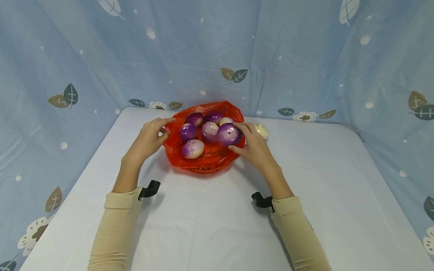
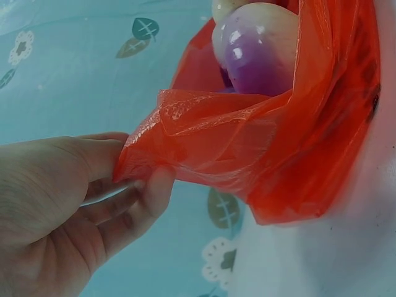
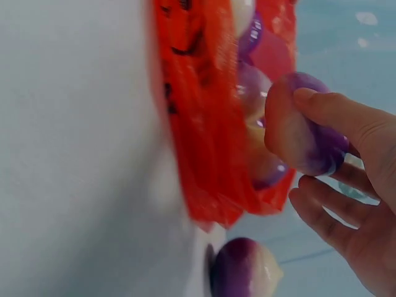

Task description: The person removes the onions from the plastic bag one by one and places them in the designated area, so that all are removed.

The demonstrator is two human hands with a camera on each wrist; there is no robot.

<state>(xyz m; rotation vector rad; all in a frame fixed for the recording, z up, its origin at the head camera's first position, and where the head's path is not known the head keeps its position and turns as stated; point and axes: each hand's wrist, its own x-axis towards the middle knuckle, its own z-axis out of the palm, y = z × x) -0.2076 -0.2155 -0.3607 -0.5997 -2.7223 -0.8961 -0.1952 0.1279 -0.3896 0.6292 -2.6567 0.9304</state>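
Observation:
A red plastic bag [image 1: 203, 162] lies open on the white table [image 1: 210, 226] with several purple-and-white turnips [image 1: 192, 148] inside. My left hand [image 1: 162, 130] pinches the bag's left rim between thumb and fingers; the left wrist view shows that hand [image 2: 133, 189] gripping the crumpled edge of the bag [image 2: 278, 142]. My right hand [image 1: 245, 141] grips one large purple turnip [image 1: 229, 134] at the bag's right rim. In the right wrist view the thumb of this hand [image 3: 346, 124] lies over the held turnip [image 3: 303, 133], with the fingers below it.
One more turnip [image 1: 262, 130] lies on the table just behind my right hand, outside the bag; it shows again [image 3: 244, 269] in the right wrist view. Blue patterned cloth [image 1: 217, 56] walls in the table at the back and both sides.

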